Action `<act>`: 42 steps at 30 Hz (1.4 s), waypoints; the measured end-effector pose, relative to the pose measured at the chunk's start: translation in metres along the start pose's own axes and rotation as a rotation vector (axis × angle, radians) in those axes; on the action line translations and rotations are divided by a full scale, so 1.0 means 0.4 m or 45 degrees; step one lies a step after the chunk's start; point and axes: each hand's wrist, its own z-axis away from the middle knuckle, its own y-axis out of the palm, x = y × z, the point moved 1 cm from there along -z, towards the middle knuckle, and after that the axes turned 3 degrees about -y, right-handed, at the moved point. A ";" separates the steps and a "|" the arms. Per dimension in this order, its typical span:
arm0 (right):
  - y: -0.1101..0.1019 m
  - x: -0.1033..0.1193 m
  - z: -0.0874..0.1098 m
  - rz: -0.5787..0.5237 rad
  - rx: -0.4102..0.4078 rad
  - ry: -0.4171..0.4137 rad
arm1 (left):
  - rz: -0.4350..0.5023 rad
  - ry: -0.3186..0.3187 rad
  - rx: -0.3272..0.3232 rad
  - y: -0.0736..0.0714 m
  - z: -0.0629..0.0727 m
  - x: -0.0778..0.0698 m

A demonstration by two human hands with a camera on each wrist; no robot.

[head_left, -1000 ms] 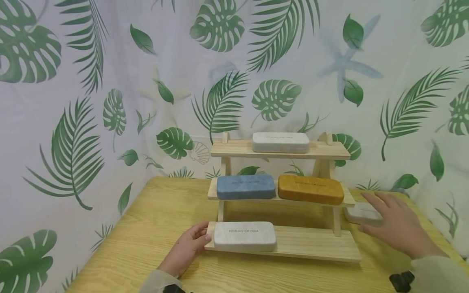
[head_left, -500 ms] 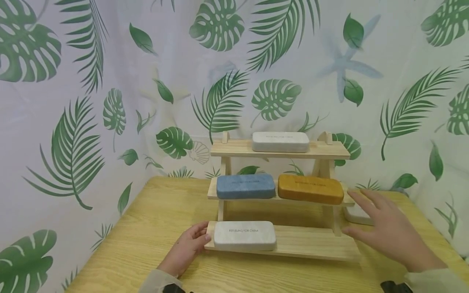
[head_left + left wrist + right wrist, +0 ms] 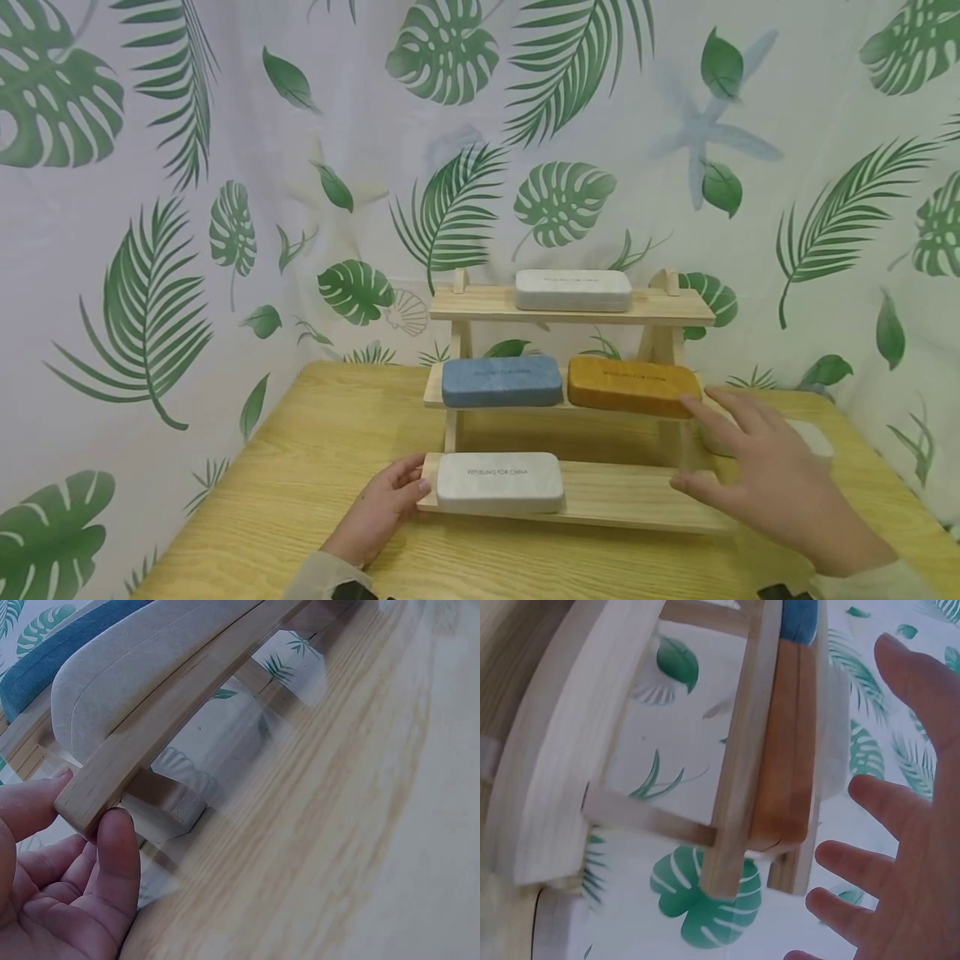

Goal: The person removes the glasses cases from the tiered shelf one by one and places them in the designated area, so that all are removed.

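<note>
My left hand (image 3: 381, 510) pinches the left end of the lowest shelf of a three-tier wooden display rack (image 3: 637, 497); thumb and fingers meet the plank's end in the left wrist view. Beside them on that shelf lies a white glasses case (image 3: 500, 482). A blue glasses case (image 3: 501, 382) and an orange glasses case (image 3: 630, 386) sit side by side on the middle shelf. My right hand (image 3: 780, 487) is held with fingers spread near the orange case's right end. In the right wrist view its fingers (image 3: 889, 808) stand apart from that case.
Another white glasses case (image 3: 573, 290) lies on the top shelf. One more pale case (image 3: 813, 439) rests on the wooden table (image 3: 322, 433) right of the rack, partly covered by my right hand. Behind hangs a leaf-patterned curtain (image 3: 337, 75).
My right hand has moved left, from over the pale case on the table to the rack's right side. My left hand keeps its grip on the shelf end, and the cases stay put.
</note>
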 end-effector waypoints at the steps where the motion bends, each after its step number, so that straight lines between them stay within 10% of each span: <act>1: -0.002 0.010 -0.002 -0.011 0.000 -0.007 | -0.004 0.000 -0.002 0.000 0.000 -0.001; 24: 0.092 0.204 -0.058 -0.062 0.019 -0.271 | -0.003 0.005 0.002 0.000 -0.005 0.008; 42: 0.227 0.295 -0.130 -0.170 0.258 -0.286 | -0.012 -0.008 -0.010 0.008 0.002 0.002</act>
